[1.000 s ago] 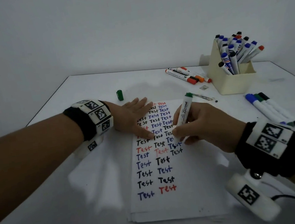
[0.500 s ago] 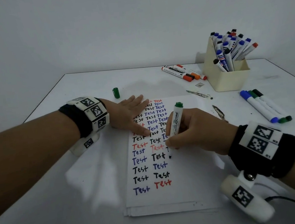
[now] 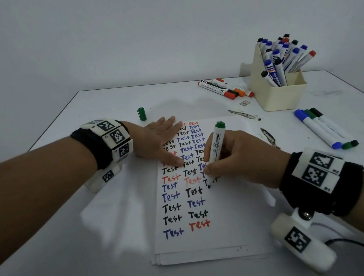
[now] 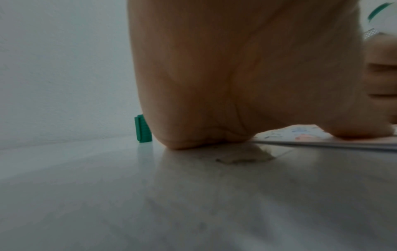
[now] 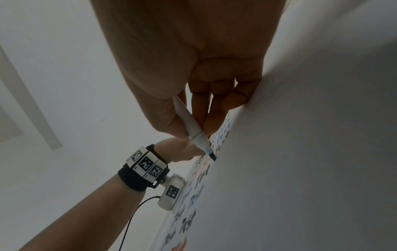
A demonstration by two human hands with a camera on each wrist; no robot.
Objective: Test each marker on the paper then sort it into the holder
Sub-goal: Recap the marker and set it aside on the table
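Head view: the right hand pinched the marker, tip on the paper. The left hand lay spread flat on the paper. Beyond the paper, the holder held many capped markers.

Left wrist view: a green cap stood beside the palm.

Right wrist view: fingers gripped the marker barrel

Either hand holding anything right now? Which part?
Right hand grips the green-ended marker low on its barrel, near the tip, fingers and thumb pinching it. Left hand holds nothing; it lies flat on the paper.
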